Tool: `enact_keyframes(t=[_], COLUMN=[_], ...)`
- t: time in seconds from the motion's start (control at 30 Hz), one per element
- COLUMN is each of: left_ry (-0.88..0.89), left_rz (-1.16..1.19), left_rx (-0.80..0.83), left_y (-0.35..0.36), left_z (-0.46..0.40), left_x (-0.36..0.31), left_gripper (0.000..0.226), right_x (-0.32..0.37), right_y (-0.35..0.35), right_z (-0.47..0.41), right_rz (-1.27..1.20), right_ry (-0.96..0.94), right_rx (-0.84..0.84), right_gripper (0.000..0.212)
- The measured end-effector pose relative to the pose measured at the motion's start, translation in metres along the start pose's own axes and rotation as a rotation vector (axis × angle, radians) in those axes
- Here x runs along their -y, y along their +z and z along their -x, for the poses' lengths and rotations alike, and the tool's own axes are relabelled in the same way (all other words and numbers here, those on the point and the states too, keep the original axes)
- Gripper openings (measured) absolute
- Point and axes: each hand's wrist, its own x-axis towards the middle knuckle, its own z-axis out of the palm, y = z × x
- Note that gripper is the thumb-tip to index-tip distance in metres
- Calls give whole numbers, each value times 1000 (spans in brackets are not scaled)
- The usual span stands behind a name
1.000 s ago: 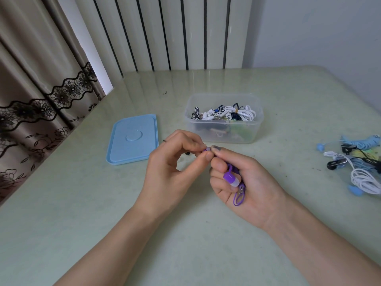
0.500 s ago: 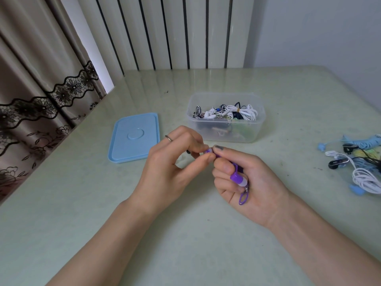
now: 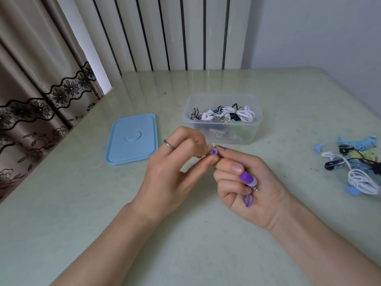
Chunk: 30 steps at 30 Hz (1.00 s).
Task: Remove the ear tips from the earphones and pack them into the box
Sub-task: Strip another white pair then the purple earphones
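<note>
item: small purple earbud with its round ear tip, held above the middle of the table, just in front of the box. the tip end is pinched between thumb and forefinger of the left hand, whose other fingers are curled; a thin silver ring is worn on one finger. the earbud's body is pinched by thumb and forefinger of the right hand, whose remaining fingers are curled round a bundled purple earphone cord with a purple-and-clear plug housing; a loop of cord hangs below the palm.

clear rectangular plastic box, open, stood behind the hands; coiled white, black and blue earphones are held inside.

light blue rectangular plastic lid, laid flat left of the box, apart from it.

loose heap of earphones in white, pale blue and black, lying at the right edge, well apart from the box.

pale green glossy table, bearing all of the above.

beige curtain with black lace trim, hung at the left.
</note>
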Motion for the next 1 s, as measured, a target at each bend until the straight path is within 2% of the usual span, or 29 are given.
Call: enact_keyframes(t=[0.17, 0.3, 0.43, 0.53, 0.67, 0.73, 0.87, 1.0], left_ry=[-67, -66, -49, -64, -115, -148, -291, -566], left_rz=[-22, -80, -123, -154, -134, -125, -75, 63], left_rx=[52, 114, 168, 164, 120, 87, 18, 7], left_y=[-3, -6, -12, -12, -11, -9, -11, -16], left_z=[3, 4, 4, 5, 3, 1, -15, -66], left_x=[4, 6, 11, 13, 11, 10, 3, 13], left_gripper=[5, 9, 5, 5, 6, 7, 9, 10], right_x=[-4, -3, -3, -3, 0, 5, 21, 60], right_y=[2, -2, -2, -4, -3, -1, 25, 64], right_z=[-5, -7, -7, -7, -8, -7, -7, -25], right_rz=[213, 365, 563, 599, 591, 636, 849, 1305], right_ry=[-84, -158, -211, -236, -246, -266, -301, -349], right_rx=[-164, -223, -233, -215, -221, -237, -301, -379], right_gripper=[11, 23, 21, 18, 30, 28, 27, 24])
